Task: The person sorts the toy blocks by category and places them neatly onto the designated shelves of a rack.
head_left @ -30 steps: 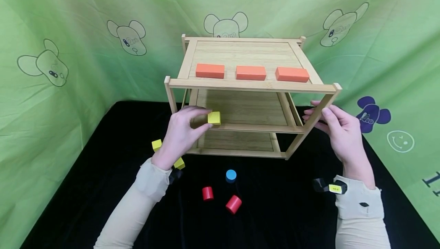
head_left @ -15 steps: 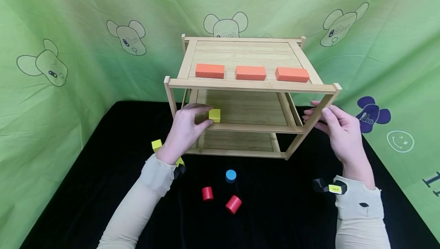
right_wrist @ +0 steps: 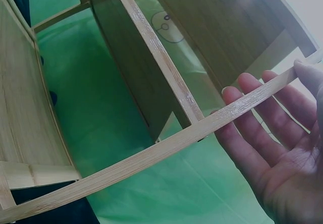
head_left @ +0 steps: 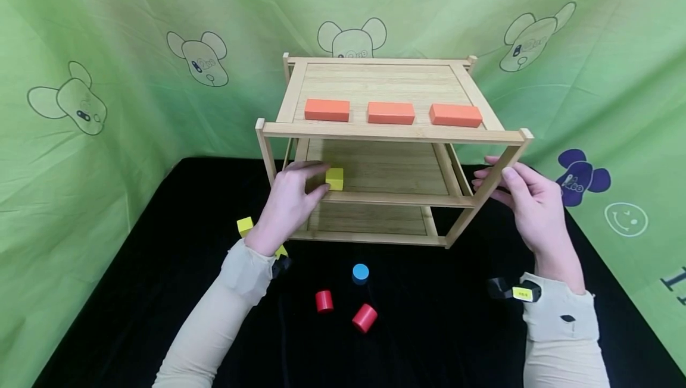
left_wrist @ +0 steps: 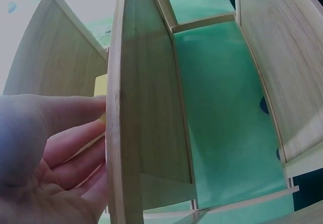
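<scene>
At the left front of the middle board of the wooden shelf rack (head_left: pixel 396 199), my left hand (head_left: pixel 289 200) has thumb and index finger at the left side of a yellow cube (head_left: pixel 334 179). The cube sits at the board's front edge. In the left wrist view the thumb covers part of this cube (left_wrist: pixel 101 85), and the board's edge hides the rest. My right hand (head_left: pixel 536 209) holds the rack's right front post (head_left: pixel 495 177), thumb in front and fingers behind. The right wrist view shows the fingers (right_wrist: pixel 257 128) loosely bent past the post.
Three orange blocks (head_left: pixel 391 113) lie in a row on the top board. Two more yellow cubes (head_left: pixel 245 226) are on the black cloth (head_left: pixel 429 328), one partly behind the left wrist. A blue cylinder (head_left: pixel 361 274) and two red cylinders (head_left: pixel 324 301) lie before the rack.
My left hand has moved the yellow cube slightly up and inward onto the middle board; its fingers have since shifted a little left while the cube stays put. The right hand has not moved.
</scene>
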Motion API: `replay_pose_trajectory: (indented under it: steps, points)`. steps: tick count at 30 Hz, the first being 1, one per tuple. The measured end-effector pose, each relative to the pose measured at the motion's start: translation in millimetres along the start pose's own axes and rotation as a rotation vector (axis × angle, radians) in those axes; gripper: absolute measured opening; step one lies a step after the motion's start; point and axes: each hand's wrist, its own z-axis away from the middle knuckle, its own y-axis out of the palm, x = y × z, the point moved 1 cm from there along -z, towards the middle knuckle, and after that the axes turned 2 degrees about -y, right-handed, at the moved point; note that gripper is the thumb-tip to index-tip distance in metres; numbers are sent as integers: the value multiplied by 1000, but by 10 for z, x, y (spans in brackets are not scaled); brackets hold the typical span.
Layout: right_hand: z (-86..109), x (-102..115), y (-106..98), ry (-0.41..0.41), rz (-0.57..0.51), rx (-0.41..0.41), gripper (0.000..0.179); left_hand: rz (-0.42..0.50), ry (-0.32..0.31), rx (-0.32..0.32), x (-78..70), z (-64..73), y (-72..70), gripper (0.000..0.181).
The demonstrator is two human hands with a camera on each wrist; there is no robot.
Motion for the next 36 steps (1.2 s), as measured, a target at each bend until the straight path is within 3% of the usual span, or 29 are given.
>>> replay_pose_trajectory:
  steps: [16, 36]
  points:
    - [-18, 13, 9, 9, 22, -4, 38, 43, 102, -77, -23, 128, -67, 40]
    - [7, 17, 14, 16, 20, -9, 38, 70, 145, -113, -34, 268, -152, 44]
